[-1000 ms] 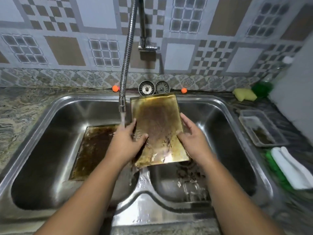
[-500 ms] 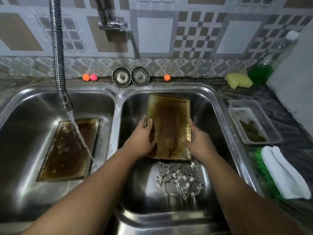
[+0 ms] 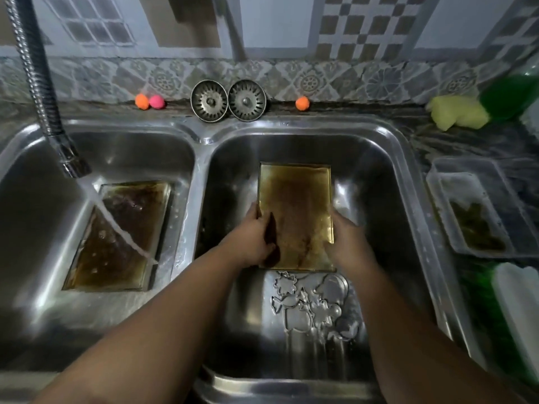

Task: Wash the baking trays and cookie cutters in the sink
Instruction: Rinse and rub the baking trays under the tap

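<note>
patterned wall tiles run along the top of the frame behind a steel double sink (image 3: 291,125) set in a marbled table (image 3: 455,141). in the right-hand basin, at the centre of the frame, a baking tray (image 3: 294,199) is held low, its brown-stained inside facing up; whether its far end rests on the steel i cannot tell. the left hand (image 3: 250,237) grasps its left edge with the thumb laid across the inside, and the right hand (image 3: 347,237) clasps the right edge, its fingers mostly hidden. the tray looks like thin stiff metal, light but wet and greasy, so likely slippery; the raised long edges seem the safest hold. just below it, metal cookie cutters (image 3: 315,307) lie heaped on the basin floor, small, thin-walled and probably easy to bend. in the left basin a second tray (image 3: 116,237) holds brown water, with the tap (image 3: 70,161) streaming into it. at the right a clear plastic tub (image 3: 478,211) holds dark dregs.
</note>
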